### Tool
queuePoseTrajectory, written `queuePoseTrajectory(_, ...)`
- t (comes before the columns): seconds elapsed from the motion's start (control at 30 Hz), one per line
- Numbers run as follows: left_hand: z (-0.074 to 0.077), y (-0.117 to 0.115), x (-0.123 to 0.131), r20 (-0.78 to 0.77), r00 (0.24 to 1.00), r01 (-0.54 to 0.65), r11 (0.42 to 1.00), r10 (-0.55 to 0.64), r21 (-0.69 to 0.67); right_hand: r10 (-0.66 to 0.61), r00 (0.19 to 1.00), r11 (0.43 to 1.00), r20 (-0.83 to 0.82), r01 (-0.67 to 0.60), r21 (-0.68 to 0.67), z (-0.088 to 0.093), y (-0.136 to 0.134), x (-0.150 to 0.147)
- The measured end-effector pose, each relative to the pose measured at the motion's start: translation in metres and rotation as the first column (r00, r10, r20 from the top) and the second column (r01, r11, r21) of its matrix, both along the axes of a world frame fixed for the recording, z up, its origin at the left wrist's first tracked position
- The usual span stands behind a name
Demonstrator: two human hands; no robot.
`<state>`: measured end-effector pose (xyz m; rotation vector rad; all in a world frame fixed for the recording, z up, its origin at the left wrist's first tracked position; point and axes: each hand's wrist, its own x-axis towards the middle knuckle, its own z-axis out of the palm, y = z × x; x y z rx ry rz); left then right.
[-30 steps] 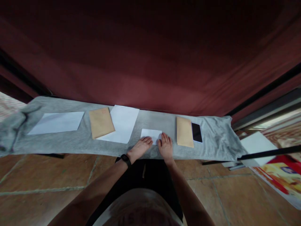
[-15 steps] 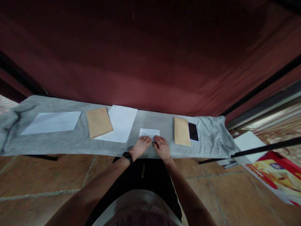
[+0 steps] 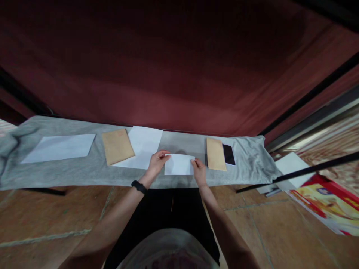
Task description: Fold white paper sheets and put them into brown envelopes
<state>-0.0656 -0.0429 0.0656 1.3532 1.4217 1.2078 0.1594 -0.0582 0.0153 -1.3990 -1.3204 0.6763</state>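
A small white sheet of folded paper is held between my two hands above the grey cloth. My left hand, with a black band at the wrist, pinches its upper left corner. At the right edge, near the top, my right hand grips it between thumb and fingers. A brown envelope lies just right of my right hand. To the left of my left hand, another brown envelope overlaps a large white sheet.
The narrow table under a grey cloth stands against a dark red surface. A phone lies beside the right envelope. More white paper is at the far left. A red and yellow box sits low on the right.
Both hands have moved apart from the middle of the paper to its sides. The paper, pressed flat on the cloth before, is now lifted and held by its edges.
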Motion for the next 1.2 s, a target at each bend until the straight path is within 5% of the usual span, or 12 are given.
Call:
queuePoseTrajectory(0.1,-0.013,-0.005,0.002,0.288,0.956,0.086,0.989,-0.047,-0.123,-0.046,0.998,0.999,-0.045,0.045,-0.022,-0.001,0.007,-0.007)
queuePoseTrajectory(0.2,-0.026,-0.011,0.009,0.304,0.952,0.083,0.977,-0.020,-0.197,-0.084,0.995,0.996,-0.060,0.081,-0.048,-0.006,0.016,-0.011)
queuePoseTrajectory(0.43,-0.047,0.010,0.014,-0.006,0.999,-0.036,0.993,0.036,-0.109,-0.089,0.996,0.994,-0.008,0.089,-0.058,-0.014,0.030,-0.013)
queuePoseTrajectory(0.53,-0.053,0.016,0.016,-0.229,0.972,-0.068,0.997,0.061,-0.022,-0.092,0.970,0.996,0.227,0.093,0.009,-0.015,0.026,-0.016)
queuePoseTrajectory(0.63,-0.056,0.013,0.021,-0.490,0.868,-0.075,0.996,0.084,0.038,-0.043,0.854,0.998,0.519,0.015,0.058,-0.019,0.018,-0.022)
queuePoseTrajectory(0.8,-0.055,-0.001,0.022,-0.767,0.641,-0.084,0.996,0.024,-0.039,0.145,0.637,0.984,0.757,-0.176,-0.040,-0.026,0.005,-0.032)
queuePoseTrajectory(0.97,-0.053,-0.007,0.023,-0.875,0.476,0.048,0.991,0.085,0.123,0.157,0.533,0.984,0.831,-0.156,-0.086,-0.026,0.001,-0.037)
queuePoseTrajectory(1.1,-0.057,-0.006,0.042,-0.875,0.482,0.306,0.943,-0.035,0.131,0.172,0.505,0.980,0.846,-0.174,-0.096,-0.028,0.002,-0.037)
queuePoseTrajectory(1.2,-0.063,-0.004,0.054,-0.862,0.498,0.331,0.939,-0.091,0.092,0.168,0.495,0.981,0.853,-0.165,-0.098,-0.031,0.003,-0.036)
